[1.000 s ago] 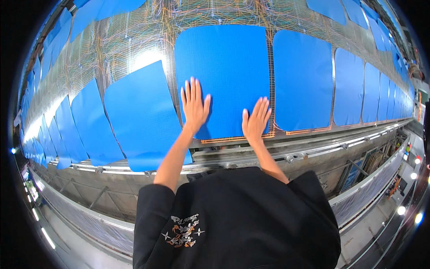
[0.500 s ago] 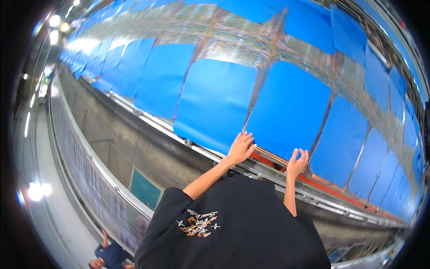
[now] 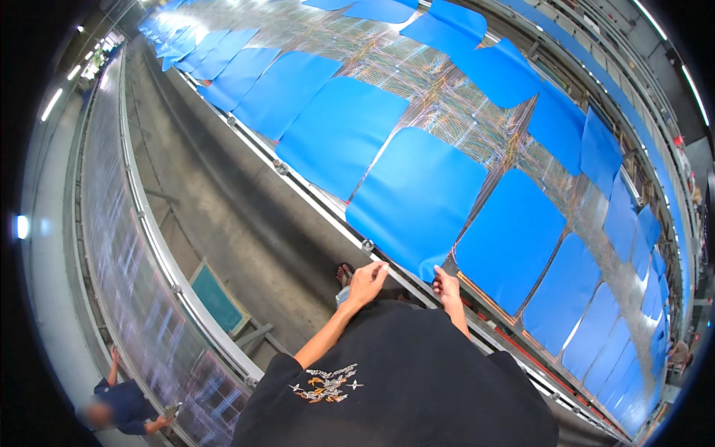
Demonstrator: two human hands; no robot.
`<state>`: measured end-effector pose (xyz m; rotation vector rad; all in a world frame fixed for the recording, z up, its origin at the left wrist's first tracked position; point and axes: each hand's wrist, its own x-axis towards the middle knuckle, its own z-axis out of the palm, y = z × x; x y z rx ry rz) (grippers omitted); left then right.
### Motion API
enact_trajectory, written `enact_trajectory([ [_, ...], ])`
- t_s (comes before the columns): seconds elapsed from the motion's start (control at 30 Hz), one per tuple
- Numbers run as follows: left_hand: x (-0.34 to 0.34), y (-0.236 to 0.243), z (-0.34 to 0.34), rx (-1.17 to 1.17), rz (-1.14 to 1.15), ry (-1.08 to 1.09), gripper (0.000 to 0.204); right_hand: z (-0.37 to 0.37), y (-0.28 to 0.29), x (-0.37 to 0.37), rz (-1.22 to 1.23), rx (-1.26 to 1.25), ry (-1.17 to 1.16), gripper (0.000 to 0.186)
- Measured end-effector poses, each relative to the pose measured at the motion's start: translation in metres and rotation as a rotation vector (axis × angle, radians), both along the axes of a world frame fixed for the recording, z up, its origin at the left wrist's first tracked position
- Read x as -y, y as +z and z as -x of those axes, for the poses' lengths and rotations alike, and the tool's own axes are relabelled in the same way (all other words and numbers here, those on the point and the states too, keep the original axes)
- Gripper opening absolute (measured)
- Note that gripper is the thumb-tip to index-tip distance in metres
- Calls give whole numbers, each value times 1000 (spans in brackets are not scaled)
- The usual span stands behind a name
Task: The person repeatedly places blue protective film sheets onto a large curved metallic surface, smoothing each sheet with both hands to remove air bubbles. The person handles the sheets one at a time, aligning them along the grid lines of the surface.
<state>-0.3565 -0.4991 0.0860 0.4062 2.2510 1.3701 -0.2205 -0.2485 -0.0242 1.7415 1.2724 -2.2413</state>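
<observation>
Blue and smooth, one sheet [image 3: 417, 190] lies along the near edge of the worktop [image 3: 439, 97], with other blue sheets [image 3: 510, 235] on either side. The person's right hand [image 3: 445, 285] pinches its corner at the worktop's near edge; the left hand [image 3: 367, 283] curls beside that edge, whether gripping anything cannot be told.

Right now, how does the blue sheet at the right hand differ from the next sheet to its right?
The first sheet curls up at its near corner by the right hand; the next sheet looks flat. An orange strip shows along the next sheet's near edge, none along the first sheet's. Both are plain blue.
</observation>
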Motion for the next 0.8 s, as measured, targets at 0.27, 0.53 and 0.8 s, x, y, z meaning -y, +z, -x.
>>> enact_trajectory([
  [0.27, 82, 3, 88, 69, -123, -15, 31, 92, 67, -72, -211, -169, -61, 23],
  [0.53, 69, 13, 142, 635, -470, -334, 71, 123, 418, -49, -868, -783, -426, 22],
  [0.8, -97, 55, 166, 1524, -844, -374, 103, 124, 383, 40, -692, -696, -570, 56],
])
